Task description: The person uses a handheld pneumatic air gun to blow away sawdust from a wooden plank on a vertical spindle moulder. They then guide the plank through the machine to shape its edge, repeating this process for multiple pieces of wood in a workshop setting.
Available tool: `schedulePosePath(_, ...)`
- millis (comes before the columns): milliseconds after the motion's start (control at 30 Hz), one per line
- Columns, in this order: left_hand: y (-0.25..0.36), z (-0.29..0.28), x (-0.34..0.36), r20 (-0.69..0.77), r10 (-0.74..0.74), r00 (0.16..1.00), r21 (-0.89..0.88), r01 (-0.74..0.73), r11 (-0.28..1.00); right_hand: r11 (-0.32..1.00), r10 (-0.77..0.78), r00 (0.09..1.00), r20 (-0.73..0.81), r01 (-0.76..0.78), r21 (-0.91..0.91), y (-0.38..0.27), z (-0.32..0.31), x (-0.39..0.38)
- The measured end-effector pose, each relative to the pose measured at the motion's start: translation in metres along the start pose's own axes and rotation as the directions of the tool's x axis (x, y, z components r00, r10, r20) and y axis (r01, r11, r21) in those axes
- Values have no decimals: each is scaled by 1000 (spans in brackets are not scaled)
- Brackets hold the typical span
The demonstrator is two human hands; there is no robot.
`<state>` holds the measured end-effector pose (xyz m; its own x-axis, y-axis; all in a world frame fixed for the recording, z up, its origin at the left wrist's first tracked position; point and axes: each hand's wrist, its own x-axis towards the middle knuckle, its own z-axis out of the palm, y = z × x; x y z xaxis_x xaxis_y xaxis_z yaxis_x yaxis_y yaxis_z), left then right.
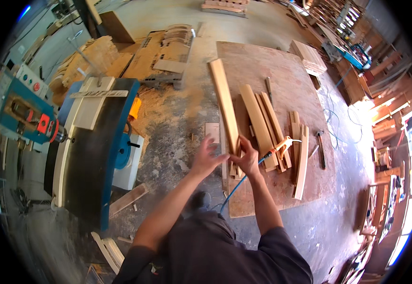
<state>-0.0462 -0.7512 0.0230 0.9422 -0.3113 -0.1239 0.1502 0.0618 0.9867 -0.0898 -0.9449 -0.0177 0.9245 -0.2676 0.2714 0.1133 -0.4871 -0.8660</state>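
My right hand (245, 158) grips the lower end of a long pale wooden board (223, 102), raised at an angle over a plywood worktop (310, 184). Just left of it, my left hand (209, 157) has its fingers spread, with the thumb reaching to the board's lower end; whether it touches is unclear. To the right lie several wooden strips (258, 123), a separate curved piece (301, 163) and an orange air gun (279, 147) on a blue hose (234, 190). A hammer (322, 146) rests near the worktop's right edge, and a metal bar (269, 90) lies beyond the strips.
A teal boring machine (26, 111) with a dark table (87, 180) stands at my left. Sawdust-covered jigs (163, 57) are at the back left, stacked boards (305, 54) beyond the worktop. Timber and racks (388, 175) line the right. Loose offcuts (125, 199) lie on the floor.
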Motion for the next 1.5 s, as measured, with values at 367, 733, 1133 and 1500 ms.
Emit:
schedulePosePath(367,30,-134,-28,-400,222,889,63,-215,975,513,207,838,-504,-532,-674,117,-119,25)
schedulePosePath(733,97,-287,-230,-642,216,736,748,538,389,590,671,560,-486,-800,-107,117,-152,38)
schedulePosePath(1133,35,-506,-279,-591,312,744,802,499,328,928,-355,772,527,223,298,-196,139,-58)
schedulePosePath(1500,4,-539,-307,-450,479,753,892,361,271,928,-225,739,635,362,-92,-318,383,-114)
